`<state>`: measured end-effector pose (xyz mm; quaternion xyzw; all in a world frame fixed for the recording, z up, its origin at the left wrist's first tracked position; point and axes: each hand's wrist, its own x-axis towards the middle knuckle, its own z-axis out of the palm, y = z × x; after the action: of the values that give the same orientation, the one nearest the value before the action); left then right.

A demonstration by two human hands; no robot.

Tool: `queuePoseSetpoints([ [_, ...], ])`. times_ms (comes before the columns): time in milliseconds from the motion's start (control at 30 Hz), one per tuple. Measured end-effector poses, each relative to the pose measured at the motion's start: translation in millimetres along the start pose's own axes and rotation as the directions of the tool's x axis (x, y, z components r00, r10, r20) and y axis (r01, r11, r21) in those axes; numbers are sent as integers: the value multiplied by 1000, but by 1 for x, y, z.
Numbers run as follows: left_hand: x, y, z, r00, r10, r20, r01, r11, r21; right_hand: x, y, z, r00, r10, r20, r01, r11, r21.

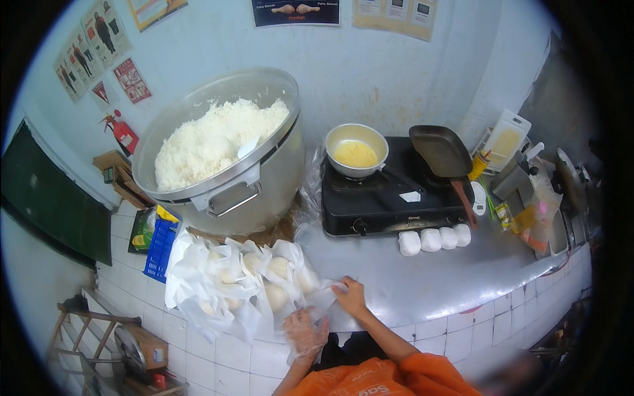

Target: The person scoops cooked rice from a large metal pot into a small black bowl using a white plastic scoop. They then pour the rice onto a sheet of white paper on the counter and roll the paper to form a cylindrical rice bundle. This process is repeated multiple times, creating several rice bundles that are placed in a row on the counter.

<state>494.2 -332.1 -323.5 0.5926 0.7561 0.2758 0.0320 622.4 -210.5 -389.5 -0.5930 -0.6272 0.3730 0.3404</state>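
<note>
My right hand pinches the edge of a white wrapping paper sheet at the front of the steel table. My left hand, in a clear plastic glove, is at the table's front edge beside the same sheets; whether its fingers grip paper is unclear. Left of my hands lie overlapping white sheets with several rounded rice portions, the nearest a rice mound. Behind them stands a large metal pot heaped with cooked rice. A white scoop rests in the rice.
A black Rinnai gas stove carries a saucepan with yellow food and a grill pan. Several white wrapped bundles line its front. To the right are a white scale and a plastic bag. A blue crate sits at left.
</note>
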Motion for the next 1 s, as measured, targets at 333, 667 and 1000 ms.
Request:
queuePoseSetpoints([
  [333, -13, 47, 61, 867, 473, 158, -473, 880, -40, -73, 75, -114, 867, 499, -14, -488, 853, 181],
  [667, -23, 77, 33, 750, -140, 646, -143, 920, 365, -53, 71, -161, 986, -166, 15, 158, 907, -391],
  [1000, -60, 58, 45, 819, -171, 547, -90, 904, 417, -57, 105, -193, 990, 64, -125, -106, 924, -368],
])
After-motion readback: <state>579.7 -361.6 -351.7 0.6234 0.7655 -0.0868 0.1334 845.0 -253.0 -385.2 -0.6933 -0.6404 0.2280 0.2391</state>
